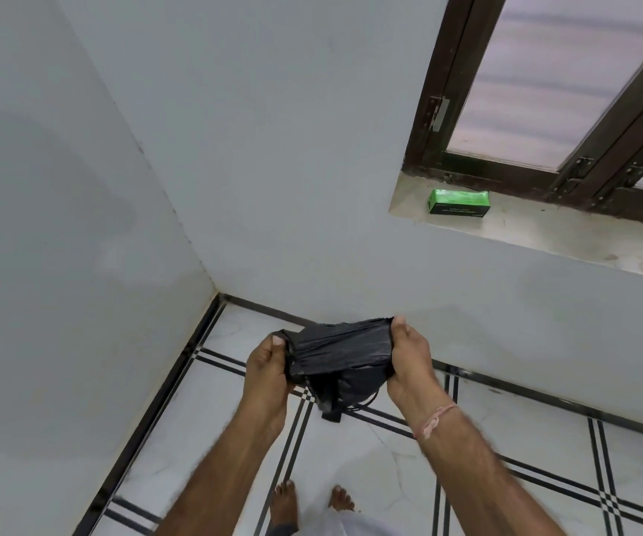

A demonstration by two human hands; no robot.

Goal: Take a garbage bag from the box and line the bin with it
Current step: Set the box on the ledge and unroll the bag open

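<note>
your left hand (269,365) and right hand (409,357) each gripped the folded black bag (341,352) | green box (460,201) sat on windowsill (544,234)

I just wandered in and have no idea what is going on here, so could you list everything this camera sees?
garbage bag: one, black, bunched up, held in the air between both hands
box: one, green, lying on the window sill
window sill: one, beige stone, upper right
window: one, dark brown frame with frosted panes, above the sill
walls: two, pale grey, meeting in a corner
floor: one, white tiles with black lines
bin: none in view
thread: one, pink, round the right wrist
feet: two, bare, bottom edge
left hand: one, pinching the bag's left end
right hand: one, pinching the bag's right end
</note>
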